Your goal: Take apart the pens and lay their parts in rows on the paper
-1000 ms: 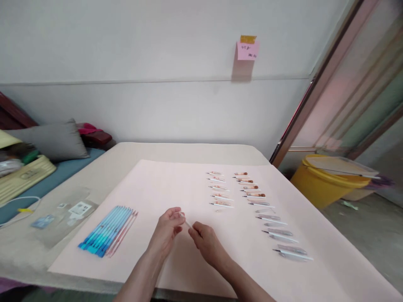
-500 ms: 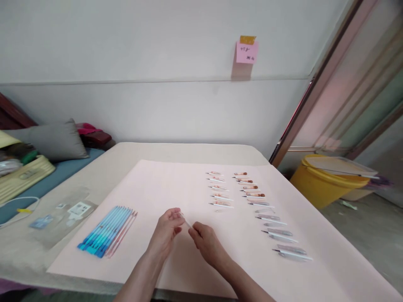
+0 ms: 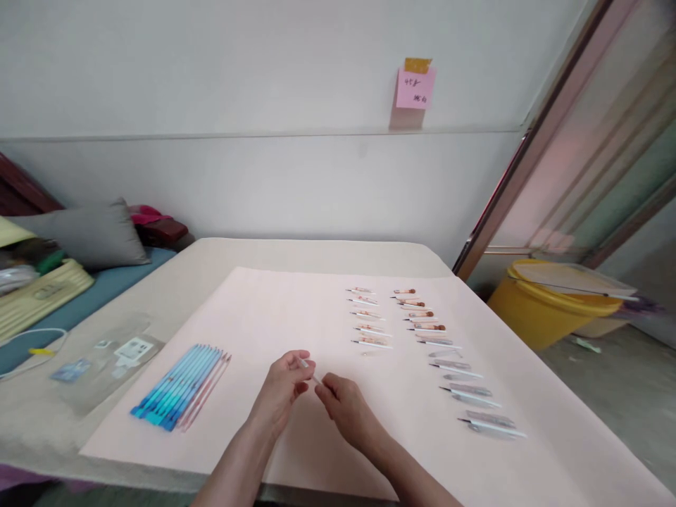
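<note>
My left hand [image 3: 285, 384] and my right hand [image 3: 348, 408] meet above the pale sheet near its front. Between them they grip a slim whitish pen part [image 3: 316, 380], one end in each hand's closed fingers. Fingers cover most of it, so I cannot tell which part it is. Off to the left lies a row of blue pens [image 3: 177, 391] with a few pinkish pens [image 3: 205, 394] alongside. To the right are two columns of pen parts: white refills with dark tips [image 3: 491, 426], clear grey-looking barrels [image 3: 470, 389] and orange-patterned pieces [image 3: 370, 340], some with brown ends.
The pale sheet [image 3: 274, 310] covers much of a padded table [image 3: 311, 253] against a white wall. A clear plastic bag [image 3: 105, 377] lies at the left. Beyond are a grey cushion [image 3: 105, 236] and, at the right on the floor, a yellow bin [image 3: 543, 310].
My left fingers have shifted slightly around the whitish pen part, which shows at a slightly different angle. The right hand and the laid-out pieces stay where they were.
</note>
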`<state>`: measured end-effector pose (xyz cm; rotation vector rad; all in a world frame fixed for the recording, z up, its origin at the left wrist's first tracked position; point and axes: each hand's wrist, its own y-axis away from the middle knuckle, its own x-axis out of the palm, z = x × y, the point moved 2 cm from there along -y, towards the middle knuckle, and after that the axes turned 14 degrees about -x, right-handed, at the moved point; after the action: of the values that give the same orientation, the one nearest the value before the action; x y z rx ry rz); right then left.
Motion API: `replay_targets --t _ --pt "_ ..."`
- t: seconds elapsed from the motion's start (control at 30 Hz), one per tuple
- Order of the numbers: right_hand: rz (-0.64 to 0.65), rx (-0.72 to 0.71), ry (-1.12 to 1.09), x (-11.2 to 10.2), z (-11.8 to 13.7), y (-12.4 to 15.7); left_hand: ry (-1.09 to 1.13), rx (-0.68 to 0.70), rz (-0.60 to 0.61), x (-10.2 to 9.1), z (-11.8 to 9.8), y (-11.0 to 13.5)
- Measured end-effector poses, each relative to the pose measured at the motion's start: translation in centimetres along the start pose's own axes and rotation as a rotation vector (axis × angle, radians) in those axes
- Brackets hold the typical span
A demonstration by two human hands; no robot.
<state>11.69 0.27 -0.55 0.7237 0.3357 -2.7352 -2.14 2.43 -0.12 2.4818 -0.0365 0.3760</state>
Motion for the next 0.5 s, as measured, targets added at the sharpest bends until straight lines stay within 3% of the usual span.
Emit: replay_targets --t 0.3,0.5 --pt "-0.014 -0.026 -0.016 0.13 -0.38 0.05 -0.162 0.0 -0.076 -0.09 -0.03 0.05" --pt "-0.029 -0.019 -0.021 -0.14 -0.3 -0.02 -0.043 -0.033 0.033 0.23 0.01 0.22"
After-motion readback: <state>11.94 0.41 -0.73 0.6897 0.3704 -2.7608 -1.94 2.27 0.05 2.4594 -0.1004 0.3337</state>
